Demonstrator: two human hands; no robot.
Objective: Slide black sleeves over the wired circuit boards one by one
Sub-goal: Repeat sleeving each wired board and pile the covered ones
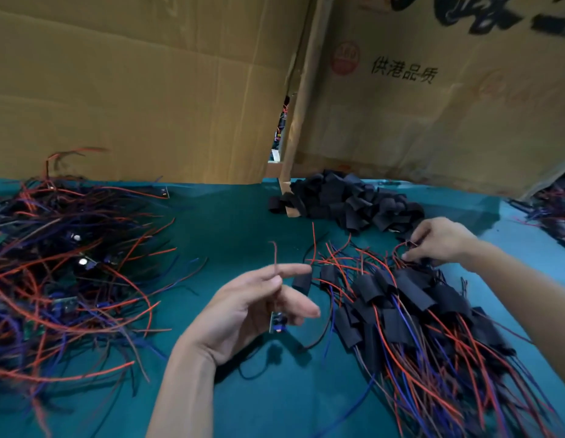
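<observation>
a: left hand [252,306] up over the table [230,222], pinching thin wires of a bare circuit board [276,322] btwn thumb & fingers, rest of fingers spread loose. board dangling just under the palm, not gripped itself.

b: right hand [439,240]?

a: out at the near edge of the loose black sleeves [350,200], fingers curled, seems pinching smth small & dark. too blurred to call it a sleeve for sure.

b: risks?

a: probly board swinging on its leads, so hard to line up w/ a sleeve mouth. could also slip free, given only a wire pinch.

b: & the finished pile [410,298]?

a: right beside, red & blue leads splayed everywhere. could snag the dangling board's wires, or drag a done piece along.

b: sleeve side?

a: heap packed tight, so might lift two at once, or a flattened one that won't open.

b: unsleeved tangle [63,263]?

a: far left, well apart. no trouble yet, but knotted, so next pull may bring several.
</observation>
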